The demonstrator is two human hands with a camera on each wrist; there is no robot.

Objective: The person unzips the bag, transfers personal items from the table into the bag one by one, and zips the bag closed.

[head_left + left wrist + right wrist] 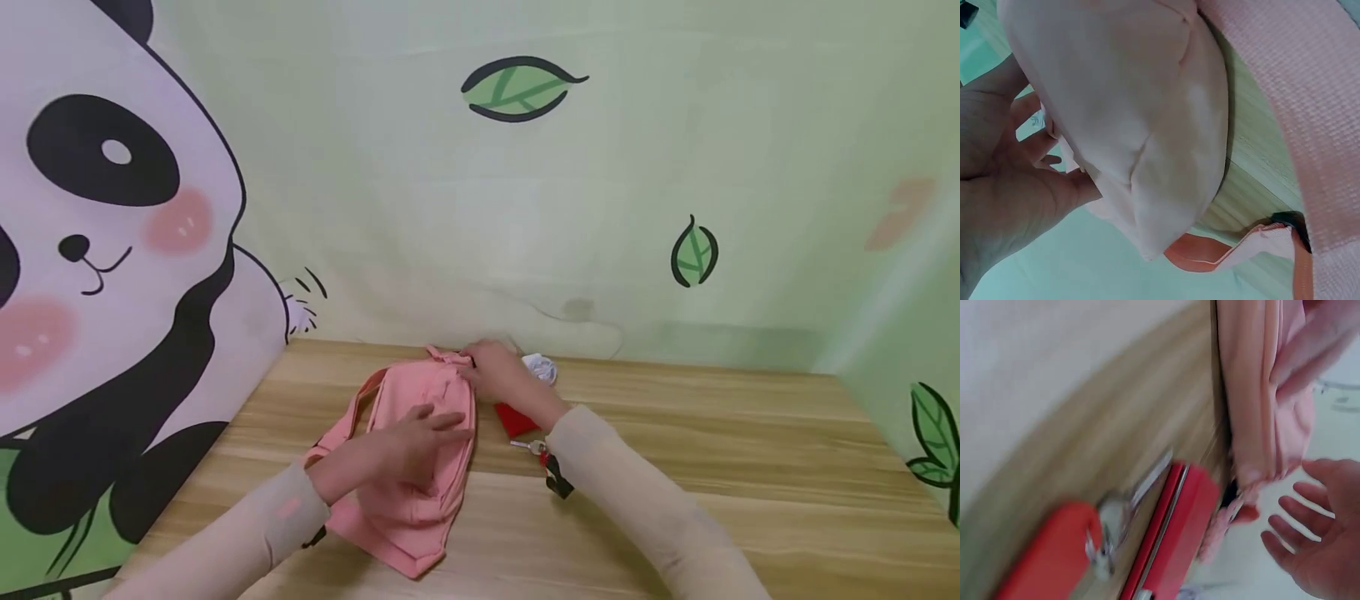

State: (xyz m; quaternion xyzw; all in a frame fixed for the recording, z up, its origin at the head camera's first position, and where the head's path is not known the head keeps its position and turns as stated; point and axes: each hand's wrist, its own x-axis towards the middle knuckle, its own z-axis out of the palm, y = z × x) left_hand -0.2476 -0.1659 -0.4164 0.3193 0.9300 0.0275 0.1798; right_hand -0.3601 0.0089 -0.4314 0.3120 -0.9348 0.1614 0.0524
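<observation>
Here's the pink bag on the wooden table: left hand over its front, fingers spread apart; right hand stretched to its far end, fingers apart too. Right of the bag, a red case, keys just beside it.

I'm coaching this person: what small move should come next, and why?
Perhaps the right hand should pinch the far end of the bag more firmly: it is right at that end, while the left hand lies over the front, seemingly well placed to steady the fabric.
</observation>
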